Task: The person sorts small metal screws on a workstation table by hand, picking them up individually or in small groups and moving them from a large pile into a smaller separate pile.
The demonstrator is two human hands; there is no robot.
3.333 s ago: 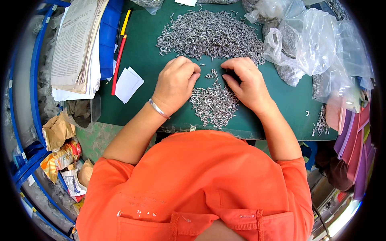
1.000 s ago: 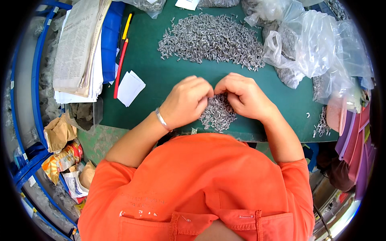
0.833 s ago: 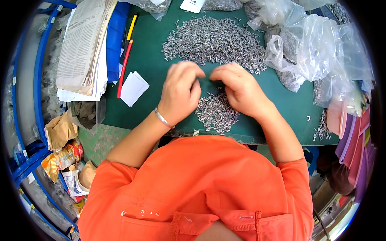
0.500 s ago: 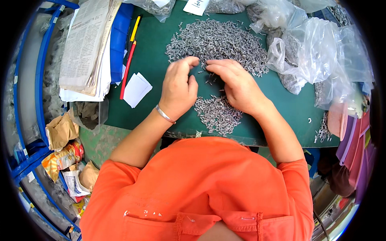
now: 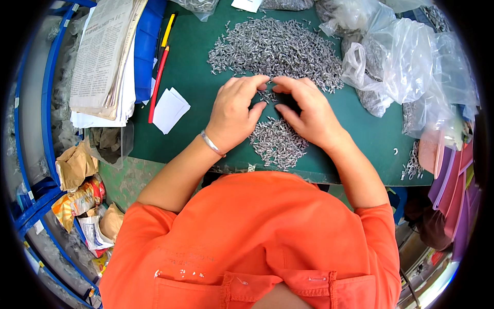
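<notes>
A large heap of small grey metal pieces [image 5: 272,46], too fine to name exactly, covers the far middle of the green table. A smaller pile of similar pieces [image 5: 278,144] lies near the front edge, between my forearms. My left hand [image 5: 234,110] and my right hand [image 5: 309,110] rest between the two piles, cupped toward each other with fingertips nearly meeting. A few loose pieces [image 5: 267,96] lie on the table between them. Both hands have thumb and fingers apart, and neither grips anything that shows. A silver bangle [image 5: 211,143] circles my left wrist.
At left are a red pen [image 5: 158,85], white paper slips [image 5: 171,110], a blue bin [image 5: 149,49] and stacked newspapers [image 5: 100,64]. Clear plastic bags [image 5: 406,62] crowd the right side. Small white rings [image 5: 412,164] lie near the right front edge.
My hands have come closer together, the right thumb swinging out from over the small pile toward the left hand. A few loose pieces now sit between the fingers. The view has shifted slightly.
</notes>
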